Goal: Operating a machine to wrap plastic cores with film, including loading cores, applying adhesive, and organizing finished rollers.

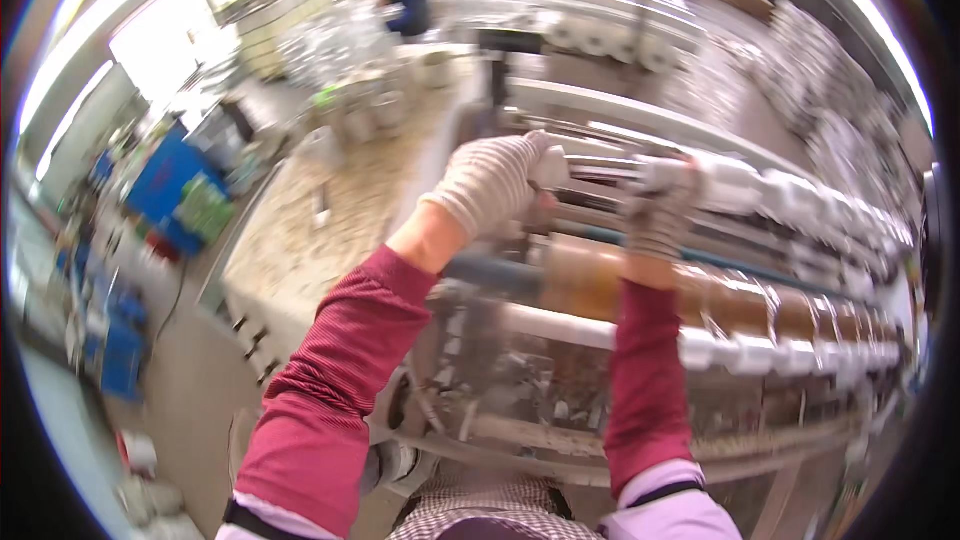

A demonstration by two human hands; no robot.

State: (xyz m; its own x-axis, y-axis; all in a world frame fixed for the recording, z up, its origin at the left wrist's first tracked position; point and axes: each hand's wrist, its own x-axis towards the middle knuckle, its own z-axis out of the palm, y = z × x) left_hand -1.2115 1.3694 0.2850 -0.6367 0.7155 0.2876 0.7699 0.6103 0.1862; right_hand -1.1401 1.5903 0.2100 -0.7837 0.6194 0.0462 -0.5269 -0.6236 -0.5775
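Note:
In a striped knit glove, my left hand (487,183) is closed round a small white roll (549,168) at the left end of a metal rod (603,166). Further right along the same rod, my gloved right hand (662,208) is blurred by motion, its fingers curled over another white roll (657,174). A row of white rolls (728,180) continues to the right past that hand. Below lies a long brown roller (588,276) with shiny clear film across it. The fingertips of both hands are partly hidden.
Left of the machine stands a worn table (290,240) bearing several white rolls (388,108). A lower white bar (560,325) runs in front of the brown roller. Blue bins (165,175) sit on the floor at left. Wrapped rolls (610,25) are stacked behind.

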